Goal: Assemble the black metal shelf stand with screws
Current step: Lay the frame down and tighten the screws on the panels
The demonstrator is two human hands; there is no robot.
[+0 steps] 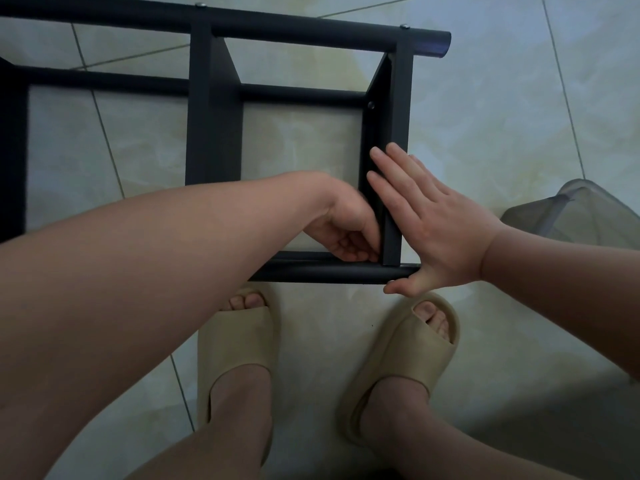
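One black metal shelf stand (213, 109) lies on the tiled floor (502, 109) just in front of the person's feet. Two round tubes show, a far one (311, 27) and a near one (322, 271), joined by three flat crosspieces, the leftmost cut by the frame edge, with thinner rods running between them. Three screw heads can be counted: two on top of the far tube (201, 5) (404, 27) and one on the inner face of the right crosspiece (371, 105). Two hands are at the near right corner. The left hand (346, 226) reaches inside the frame, and its fingers (349, 249) are curled tight into the angle where the right crosspiece meets the near tube; whether they pinch anything small there cannot be told. The right hand (433, 220) is spread flat, its fingers (391, 168) straight and laid against the outer side of that same crosspiece, the thumb touching the end of the near tube. Two beige slippers (239, 358) (405, 365) stand below the stand, and one greyish translucent plastic object (575, 213) sits at the right.
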